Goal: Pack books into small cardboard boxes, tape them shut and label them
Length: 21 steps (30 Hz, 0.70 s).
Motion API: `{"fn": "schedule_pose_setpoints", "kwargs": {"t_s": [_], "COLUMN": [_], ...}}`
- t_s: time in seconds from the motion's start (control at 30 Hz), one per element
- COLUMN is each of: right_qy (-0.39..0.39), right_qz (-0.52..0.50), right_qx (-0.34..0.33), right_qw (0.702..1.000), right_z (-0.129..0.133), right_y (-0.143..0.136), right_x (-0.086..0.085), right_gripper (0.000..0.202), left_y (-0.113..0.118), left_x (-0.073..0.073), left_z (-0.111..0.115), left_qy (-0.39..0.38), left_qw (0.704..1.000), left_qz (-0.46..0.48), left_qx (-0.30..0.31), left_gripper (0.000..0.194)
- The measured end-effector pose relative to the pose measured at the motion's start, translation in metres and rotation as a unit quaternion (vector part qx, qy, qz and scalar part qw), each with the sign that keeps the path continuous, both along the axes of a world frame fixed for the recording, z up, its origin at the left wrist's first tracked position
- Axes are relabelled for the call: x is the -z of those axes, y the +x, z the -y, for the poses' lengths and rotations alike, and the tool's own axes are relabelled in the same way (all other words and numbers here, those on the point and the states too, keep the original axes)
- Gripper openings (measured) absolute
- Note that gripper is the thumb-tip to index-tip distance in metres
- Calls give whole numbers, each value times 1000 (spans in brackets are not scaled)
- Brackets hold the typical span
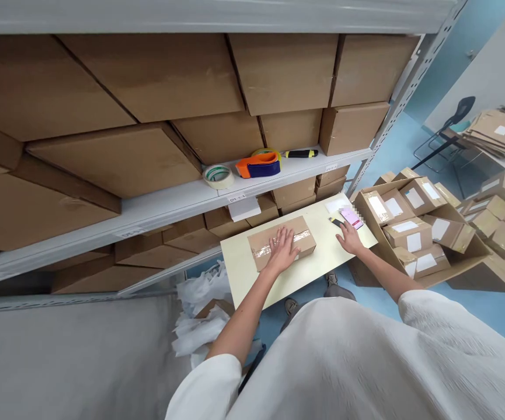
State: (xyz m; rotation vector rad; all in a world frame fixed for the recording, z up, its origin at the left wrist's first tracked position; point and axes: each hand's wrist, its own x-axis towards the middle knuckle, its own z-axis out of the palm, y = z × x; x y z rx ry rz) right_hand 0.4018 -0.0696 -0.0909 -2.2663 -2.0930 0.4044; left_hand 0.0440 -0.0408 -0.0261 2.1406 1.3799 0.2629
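2 bare hands of yours are over the pale yellow rectangular table [240,256], which stands just in front of you. Your left hand [282,248] lies on the flat brown cardboard box [298,226], its grip wide, palm down with the fingers spread across the strip of clear shiny tape [302,235]. That box rests on the table, left of its middle and lengthwise along it. Your right hand [349,239] is at the table's right end, its grip also wide; beside its fingers lie a black-and-yellow cutter [335,222] and a flat phone with a pink screen [351,218]. You cannot tell whether those fingers touch either. Beyond the table, on the grey metal shelf [169,202], sit a cream tape roll [218,176], an orange-and-blue tape dispenser [258,166] and a 2nd black-and-yellow cutter [300,154]. Right of the table, a large open brown carton [361,272] holds several small brown boxes [410,233] with white labels. Left of the table, crumpled white wrapping sheets [199,335] lie low down.
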Motion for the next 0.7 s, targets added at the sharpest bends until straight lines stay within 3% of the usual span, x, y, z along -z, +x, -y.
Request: {"fn": "schedule_pose_setpoints", "kwargs": {"t_s": [0.3,0.5,0.7], "right_qy": [-69,-148,-195], "right_qz": [-2,-26,-39], "right_qx": [-17,-41,-51], "right_qw": [997,988,979], "right_z": [-70,-123,-173], "right_y": [90,134,147], "right_x": [-2,4,20], "right_gripper": [64,65,61], "left_y": [129,198,236], "left_x": [-9,12,38], "left_z": [-41,-66,-87], "left_qy": [20,-63,-134], "left_qw": [998,997,991], "left_qz": [46,22,12], "left_qx": [47,27,-16], "left_gripper": [61,60,60]}}
